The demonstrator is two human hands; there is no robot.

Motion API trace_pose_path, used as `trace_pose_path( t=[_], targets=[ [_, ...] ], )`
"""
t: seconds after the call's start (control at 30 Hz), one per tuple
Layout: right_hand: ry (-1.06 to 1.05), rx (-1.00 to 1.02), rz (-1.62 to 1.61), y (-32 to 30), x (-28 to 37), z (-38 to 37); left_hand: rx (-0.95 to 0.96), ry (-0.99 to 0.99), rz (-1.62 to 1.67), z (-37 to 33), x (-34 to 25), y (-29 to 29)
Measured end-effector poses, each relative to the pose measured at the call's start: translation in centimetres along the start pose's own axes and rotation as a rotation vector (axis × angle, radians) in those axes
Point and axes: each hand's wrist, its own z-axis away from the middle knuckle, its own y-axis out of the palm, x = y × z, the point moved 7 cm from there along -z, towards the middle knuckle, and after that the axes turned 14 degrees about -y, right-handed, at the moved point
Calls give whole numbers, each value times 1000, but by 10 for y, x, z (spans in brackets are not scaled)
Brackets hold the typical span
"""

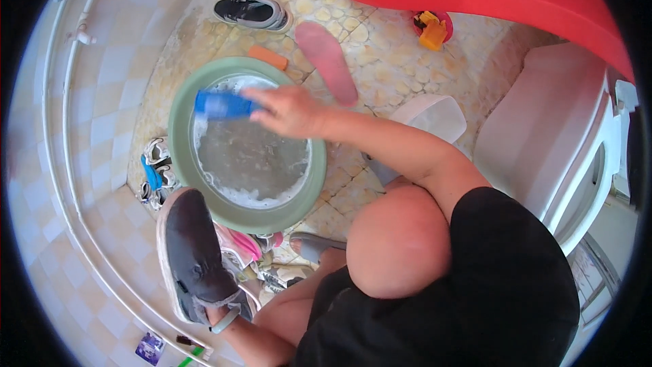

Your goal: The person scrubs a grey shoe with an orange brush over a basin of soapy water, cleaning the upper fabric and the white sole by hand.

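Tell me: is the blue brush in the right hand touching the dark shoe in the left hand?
Apart. The head view shows the blue brush in the right hand over the green basin, while the dark shoe in the left hand sits outside the rim.

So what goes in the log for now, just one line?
right hand: holds blue brush over green basin | left hand: holds dark shoe

Home washroom: tiled floor (pixel 380 54), wall pipes (pixel 58 163), wash basin (pixel 178 137).

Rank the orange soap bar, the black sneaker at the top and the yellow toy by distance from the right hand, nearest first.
From the right hand:
1. Orange soap bar, just above it by the basin rim.
2. Black sneaker, farther up.
3. Yellow toy, far upper right.
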Motion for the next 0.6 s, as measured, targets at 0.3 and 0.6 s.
trace_pose_path(
  t=[0.3,0.6],
  targets=[
    [522,-270,257,-15,-127,87,10,-25,17,12,15,-1],
    [650,554,445,29,-128,136,6,-68,33,24,33,-2]
  ],
)
